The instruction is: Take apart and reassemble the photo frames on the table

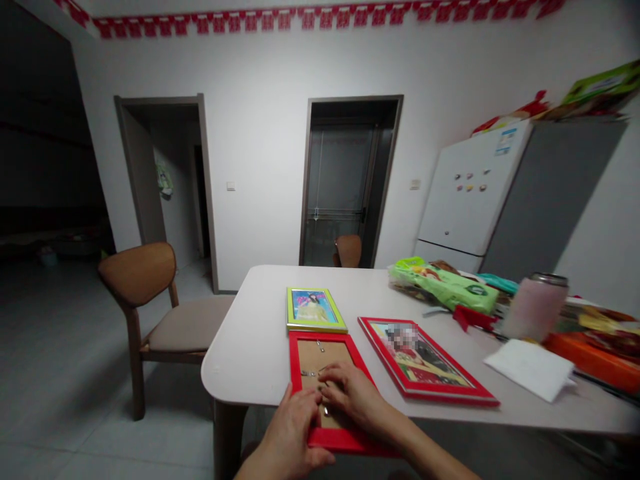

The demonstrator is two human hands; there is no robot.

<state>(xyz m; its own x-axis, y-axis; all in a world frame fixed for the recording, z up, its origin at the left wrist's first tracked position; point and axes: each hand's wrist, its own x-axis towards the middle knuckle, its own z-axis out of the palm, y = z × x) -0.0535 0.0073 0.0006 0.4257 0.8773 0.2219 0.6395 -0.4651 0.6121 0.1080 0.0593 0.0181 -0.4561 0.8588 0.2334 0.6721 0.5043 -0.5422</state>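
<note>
A red picture frame (295, 363) lies face down at the table's near edge, its brown backing board (311, 351) and small metal clips showing. My left hand (295, 427) is closed around the frame's lower left corner, with fingertips on the backing. My right hand (357, 397) rests over the board, its fingers bent and pressed together near the middle. Whatever is under those fingertips is hidden. Just beyond the red frame, a yellow-green picture frame (342, 317) lies face up. To the right is a second red picture frame (383, 357), also face up with a photo in it.
On the table's right side are a green package (445, 283), a pink jar (535, 307), white paper (530, 367) and an orange package (590, 360). A brown chair (140, 273) stands left of the white table (240, 333). A fridge (470, 193) is behind, right.
</note>
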